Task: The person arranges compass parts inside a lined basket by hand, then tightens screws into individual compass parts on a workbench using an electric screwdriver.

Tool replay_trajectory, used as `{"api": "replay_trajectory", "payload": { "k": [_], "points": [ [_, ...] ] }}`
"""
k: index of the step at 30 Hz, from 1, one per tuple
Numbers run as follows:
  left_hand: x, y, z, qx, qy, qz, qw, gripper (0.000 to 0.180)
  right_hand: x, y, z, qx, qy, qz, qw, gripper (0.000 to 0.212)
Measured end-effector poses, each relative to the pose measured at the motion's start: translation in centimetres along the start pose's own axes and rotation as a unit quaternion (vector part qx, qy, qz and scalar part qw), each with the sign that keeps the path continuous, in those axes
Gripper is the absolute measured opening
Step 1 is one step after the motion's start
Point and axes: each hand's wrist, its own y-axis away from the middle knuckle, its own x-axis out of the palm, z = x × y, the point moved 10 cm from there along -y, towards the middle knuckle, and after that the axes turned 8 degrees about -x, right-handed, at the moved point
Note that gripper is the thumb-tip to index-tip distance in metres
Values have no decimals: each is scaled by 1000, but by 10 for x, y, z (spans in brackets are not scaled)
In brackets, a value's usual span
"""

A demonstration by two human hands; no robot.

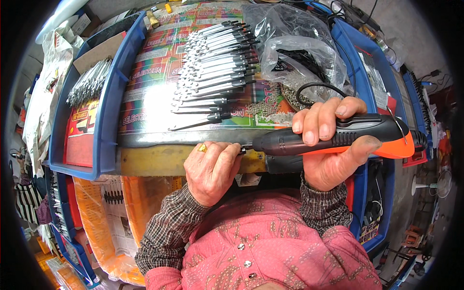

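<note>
My right hand (333, 140) is wrapped round a black and orange electric screwdriver (290, 141), which lies nearly level and points left. Its tip meets the fingers of my left hand (212, 166), closed at the table's front edge. A small dark end shows by those fingertips; the rest of what they pinch is hidden. Behind my hands, a long row of slender silver pieces with black ends (217, 63) lies on the table. Right of the row, small metal parts like screws (266, 104) are scattered in a loose pile.
A clear plastic bag (285, 29) with black parts lies at the back right, near the screwdriver's cord (314, 86). Blue bins (108, 96) flank the table, the left one holding more slender pieces (90, 82). Below left stands an orange basket (92, 208) lined with plastic.
</note>
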Motion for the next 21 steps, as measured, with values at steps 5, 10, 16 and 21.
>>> {"api": "replay_trajectory", "payload": {
  "k": [5, 10, 16, 21],
  "points": [
    [-1, -1, -1, 1, -3, 5, 1000, 32, 0, 1, -1, 5, -3, -1, 1000, 55],
    [1, 1, -3, 23, -5, 7, 1000, 32, -1, 1, -1, 4, 3, -7, 1000, 55],
    [2, 1, -5, 35, -38, 1, 999, 30, -5, -1, 2, 5, 17, -16, 1000, 54],
    [0, 4, -6, 41, -49, -8, 998, 27, -5, -1, 1, 5, 5, -15, 1000, 53]
  ]
}}
